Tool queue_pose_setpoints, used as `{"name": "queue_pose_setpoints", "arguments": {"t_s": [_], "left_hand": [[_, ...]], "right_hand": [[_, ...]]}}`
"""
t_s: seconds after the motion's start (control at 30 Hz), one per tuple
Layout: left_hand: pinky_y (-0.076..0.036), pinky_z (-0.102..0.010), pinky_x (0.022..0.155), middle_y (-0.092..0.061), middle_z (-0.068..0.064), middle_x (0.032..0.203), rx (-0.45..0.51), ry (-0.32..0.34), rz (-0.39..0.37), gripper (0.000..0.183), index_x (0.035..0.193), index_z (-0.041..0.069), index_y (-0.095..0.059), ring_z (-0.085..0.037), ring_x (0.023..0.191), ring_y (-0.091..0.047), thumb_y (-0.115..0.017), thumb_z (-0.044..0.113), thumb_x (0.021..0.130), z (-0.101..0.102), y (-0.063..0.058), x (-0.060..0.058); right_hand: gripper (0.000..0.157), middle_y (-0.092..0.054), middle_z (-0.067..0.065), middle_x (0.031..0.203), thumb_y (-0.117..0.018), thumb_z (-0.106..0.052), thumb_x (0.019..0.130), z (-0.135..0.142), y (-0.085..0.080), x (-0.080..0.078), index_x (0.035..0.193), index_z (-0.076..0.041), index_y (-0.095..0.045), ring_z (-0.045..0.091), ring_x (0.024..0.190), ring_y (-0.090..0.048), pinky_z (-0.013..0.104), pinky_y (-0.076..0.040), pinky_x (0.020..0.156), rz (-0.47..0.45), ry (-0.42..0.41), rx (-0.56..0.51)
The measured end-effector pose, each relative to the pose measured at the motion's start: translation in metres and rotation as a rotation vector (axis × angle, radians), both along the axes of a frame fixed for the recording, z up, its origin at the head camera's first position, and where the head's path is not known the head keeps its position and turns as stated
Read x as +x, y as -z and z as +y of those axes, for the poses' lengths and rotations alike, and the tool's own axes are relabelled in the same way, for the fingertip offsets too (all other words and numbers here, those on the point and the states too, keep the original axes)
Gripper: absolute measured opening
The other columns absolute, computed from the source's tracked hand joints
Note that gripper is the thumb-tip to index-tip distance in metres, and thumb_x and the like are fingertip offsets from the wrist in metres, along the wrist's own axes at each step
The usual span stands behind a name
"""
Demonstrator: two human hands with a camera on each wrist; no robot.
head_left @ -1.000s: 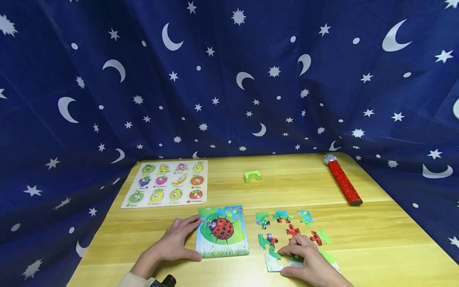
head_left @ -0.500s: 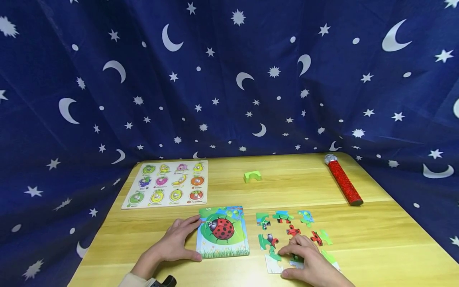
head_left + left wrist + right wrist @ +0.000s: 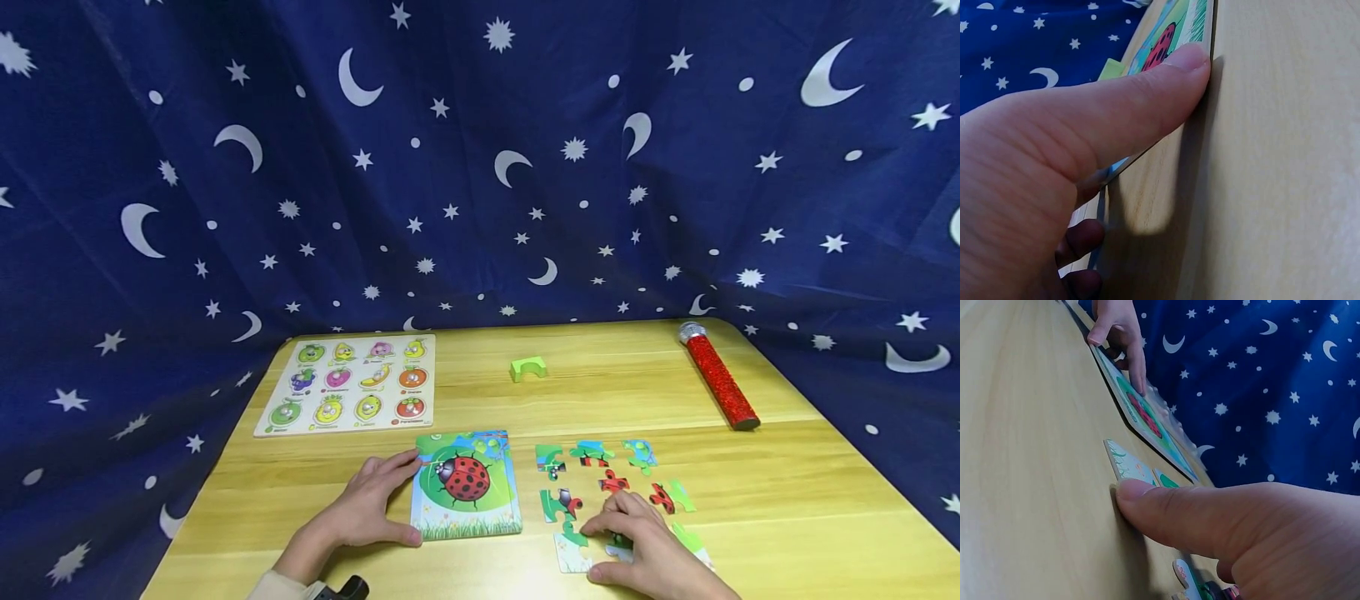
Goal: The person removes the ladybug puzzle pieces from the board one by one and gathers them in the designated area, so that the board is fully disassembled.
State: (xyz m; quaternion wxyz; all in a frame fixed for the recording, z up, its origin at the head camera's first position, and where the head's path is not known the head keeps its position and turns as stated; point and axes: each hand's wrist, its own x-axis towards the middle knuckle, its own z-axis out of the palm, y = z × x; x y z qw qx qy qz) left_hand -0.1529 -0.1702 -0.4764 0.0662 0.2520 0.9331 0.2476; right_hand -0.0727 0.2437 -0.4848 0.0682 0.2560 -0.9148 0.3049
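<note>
A square ladybug picture puzzle board lies flat at the middle front. My left hand rests along its left side, thumb on the near corner and index finger higher up the edge. In the left wrist view the thumb presses on the board's edge. To the right lie several loose jigsaw pieces, some showing red ladybug parts. My right hand pinches a white and green puzzle piece at the near left of this group, fingers bent. The right hand covers part of the pieces under it.
A fruit picture board lies at the back left of the wooden table. A small green arch block stands at the back middle. At the right lies a red glittery microphone. A starry blue curtain hangs behind.
The pinched white and green piece has shifted very slightly toward the near side. Both hands stay almost where they were.
</note>
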Motion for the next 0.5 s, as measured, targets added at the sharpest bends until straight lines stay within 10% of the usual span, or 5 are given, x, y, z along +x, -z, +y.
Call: {"name": "queue_pose_setpoints", "arguments": {"t_s": [0.5], "left_hand": [[-0.037,-0.038,0.09,-0.04,-0.003,0.156,-0.002,0.007,0.008,0.108,0.147,0.012,-0.047,-0.011,0.107,-0.038,-0.079,0.069,0.062,-0.0005,0.0003,-0.0004]], "right_hand": [[0.032,-0.043,-0.015,0.097,-0.081,-0.044,0.075,0.0011,-0.0005,0.0009,0.103,-0.034,-0.069,-0.006,0.09,-0.032,0.02,-0.028,0.073,-0.009,-0.016,-0.001]]}}
